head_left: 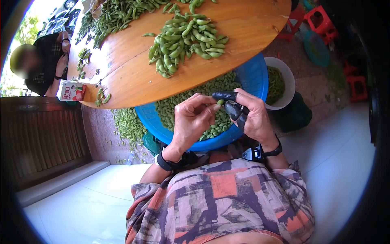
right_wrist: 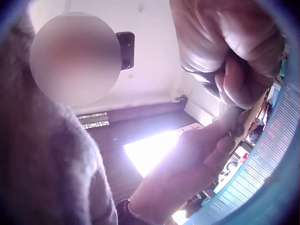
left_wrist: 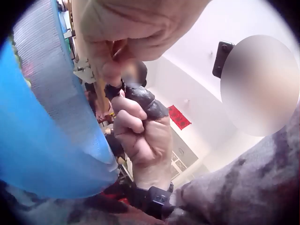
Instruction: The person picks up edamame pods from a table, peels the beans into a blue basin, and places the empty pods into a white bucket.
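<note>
Over the blue basin (head_left: 256, 77) of shelled beans, the left hand (head_left: 193, 122) and right hand (head_left: 252, 116) met, both pinching one small green pod (head_left: 220, 101) between fingertips (the right thumb and forefinger wore dark wraps, likely to spare the skin). Holding it above the basin would let whatever dropped land among the beans. Farther off, a heap of unshelled pods (head_left: 183, 38) lay on the round wooden table (head_left: 252, 24), whose edge overhung the basin's far rim. A white bucket (head_left: 284, 87) crowded the right; open floor lay near.
</note>
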Tool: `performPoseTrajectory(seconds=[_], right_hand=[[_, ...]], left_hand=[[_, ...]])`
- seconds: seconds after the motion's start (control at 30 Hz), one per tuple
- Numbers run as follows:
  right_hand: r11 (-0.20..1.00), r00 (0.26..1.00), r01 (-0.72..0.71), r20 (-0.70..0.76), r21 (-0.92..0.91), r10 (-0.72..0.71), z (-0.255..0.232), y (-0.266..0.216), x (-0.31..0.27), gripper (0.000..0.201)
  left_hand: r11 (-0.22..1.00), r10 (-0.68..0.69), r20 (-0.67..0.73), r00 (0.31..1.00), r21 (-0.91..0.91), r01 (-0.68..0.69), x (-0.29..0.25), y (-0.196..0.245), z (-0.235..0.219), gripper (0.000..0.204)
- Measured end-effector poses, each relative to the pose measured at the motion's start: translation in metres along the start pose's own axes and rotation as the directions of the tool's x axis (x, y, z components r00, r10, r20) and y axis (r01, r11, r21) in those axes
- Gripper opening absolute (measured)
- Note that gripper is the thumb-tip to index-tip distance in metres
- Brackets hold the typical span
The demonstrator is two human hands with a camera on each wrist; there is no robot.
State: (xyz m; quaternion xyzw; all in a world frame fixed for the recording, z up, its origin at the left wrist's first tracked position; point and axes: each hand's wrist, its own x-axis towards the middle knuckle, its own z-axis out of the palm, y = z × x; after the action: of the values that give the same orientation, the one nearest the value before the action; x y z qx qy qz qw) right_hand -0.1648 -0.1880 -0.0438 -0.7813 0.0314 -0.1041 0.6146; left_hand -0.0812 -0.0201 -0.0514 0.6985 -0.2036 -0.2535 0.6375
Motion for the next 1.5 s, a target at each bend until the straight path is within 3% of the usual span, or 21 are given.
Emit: performPoseTrajectory(seconds=[0.07, 0.1, 0.17, 0.3, 0.4, 0.43, 0.47, 0.5, 0.67, 0.73, 0.8, 0.87, 0.93, 0.97, 1.07, 1.13, 1.2, 1.27, 1.33, 1.4, 1.5], right_hand=[[0.998, 1.000, 0.026, -0.002, 0.063, -0.025, -0.001, 0.004, 0.000, 0.020], [0.998, 1.000, 0.024, -0.003, 0.063, -0.024, -0.002, 0.003, -0.001, 0.020], [0.836, 0.962, -0.272, 0.169, 0.476, 0.216, -0.005, 0.000, -0.004, 0.018], [0.634, 0.941, -0.338, 0.252, 0.696, 0.225, -0.002, 0.007, -0.002, 0.017], [0.771, 0.928, -0.374, 0.211, 0.516, 0.308, 0.001, 0.008, -0.002, 0.014], [0.972, 0.996, -0.086, 0.025, 0.220, 0.083, 0.008, 0.012, -0.001, 0.013], [0.971, 0.977, 0.191, -0.068, -0.146, -0.202, 0.013, 0.013, 0.001, 0.012], [0.991, 0.994, 0.080, -0.064, -0.105, -0.087, 0.014, 0.005, -0.002, 0.013], [0.999, 0.997, 0.023, -0.071, -0.032, -0.026, 0.015, 0.010, -0.002, 0.014], [0.999, 0.997, -0.006, -0.071, -0.048, 0.003, 0.017, 0.012, -0.003, 0.016], [0.947, 0.975, 0.132, -0.135, -0.293, -0.178, 0.023, 0.008, -0.003, 0.019], [0.920, 0.963, 0.165, -0.143, -0.356, -0.228, 0.025, 0.003, -0.003, 0.019], [0.931, 0.945, 0.199, -0.192, -0.306, -0.265, 0.024, -0.002, -0.001, 0.019], [0.930, 0.944, 0.200, -0.192, -0.308, -0.266, 0.021, -0.004, 0.000, 0.019], [0.988, 0.970, 0.114, -0.202, -0.107, -0.134, 0.014, -0.003, 0.002, 0.024], [0.961, 0.983, -0.082, -0.135, 0.265, 0.121, 0.013, -0.002, -0.001, 0.028], [0.935, 0.986, -0.104, -0.091, 0.338, 0.142, 0.010, 0.003, -0.001, 0.032], [0.731, 0.995, -0.092, 0.035, 0.676, 0.092, 0.006, 0.018, -0.004, 0.037], [0.708, 0.986, -0.147, 0.049, 0.690, 0.158, 0.006, 0.015, -0.004, 0.031], [0.725, 0.938, -0.346, 0.206, 0.595, 0.278, 0.005, 0.015, -0.004, 0.023], [0.759, 0.943, -0.332, 0.176, 0.560, 0.283, 0.006, 0.012, -0.003, 0.020]], left_hand=[[0.949, -0.213, 0.076, 0.974, -0.221, 0.225, -0.001, 0.002, -0.003, 0.003], [0.949, -0.215, 0.077, 0.974, -0.221, 0.227, 0.000, 0.000, -0.005, 0.003], [0.748, -0.292, 0.293, 0.910, -0.523, 0.408, 0.003, -0.007, -0.010, 0.006], [0.617, -0.339, 0.353, 0.872, -0.616, 0.489, 0.003, -0.006, -0.007, 0.009], [0.681, -0.291, 0.310, 0.905, -0.597, 0.423, 0.003, -0.008, -0.004, 0.008], [0.809, -0.246, 0.280, 0.928, -0.468, 0.356, 0.003, -0.011, -0.004, 0.008], [0.906, -0.193, 0.258, 0.946, -0.323, 0.273, 0.003, -0.014, -0.004, 0.009], [0.928, -0.214, 0.225, 0.951, -0.256, 0.270, 0.002, -0.003, 0.000, 0.014], [0.991, -0.110, 0.163, 0.981, 0.097, 0.095, 0.002, -0.007, -0.003, 0.016], [0.942, 0.164, 0.223, 0.961, 0.256, -0.220, 0.003, -0.011, -0.006, 0.008], [0.943, 0.171, 0.202, 0.964, 0.250, -0.220, 0.001, -0.009, -0.006, 0.009], [0.944, 0.180, 0.183, 0.967, 0.245, -0.222, 0.000, -0.009, -0.005, 0.012], [0.953, -0.043, 0.218, 0.975, -0.283, 0.105, 0.001, -0.012, -0.005, 0.022], [0.900, -0.053, 0.235, 0.970, -0.409, 0.149, 0.000, -0.013, -0.005, 0.024], [0.863, -0.139, 0.323, 0.936, -0.425, 0.275, 0.004, -0.017, -0.009, 0.021], [0.836, -0.143, 0.320, 0.937, -0.468, 0.288, 0.005, -0.022, -0.007, 0.019], [0.813, -0.096, 0.291, 0.952, -0.529, 0.244, 0.007, -0.023, -0.007, 0.015], [0.808, -0.135, 0.216, 0.967, -0.541, 0.234, 0.006, -0.018, -0.005, 0.011], [0.810, -0.182, 0.187, 0.965, -0.528, 0.255, 0.007, -0.020, -0.008, 0.009], [0.817, -0.209, 0.167, 0.964, -0.512, 0.266, 0.007, -0.016, -0.007, 0.009], [0.847, -0.269, 0.119, 0.956, -0.445, 0.293, 0.007, -0.014, -0.007, 0.010]])
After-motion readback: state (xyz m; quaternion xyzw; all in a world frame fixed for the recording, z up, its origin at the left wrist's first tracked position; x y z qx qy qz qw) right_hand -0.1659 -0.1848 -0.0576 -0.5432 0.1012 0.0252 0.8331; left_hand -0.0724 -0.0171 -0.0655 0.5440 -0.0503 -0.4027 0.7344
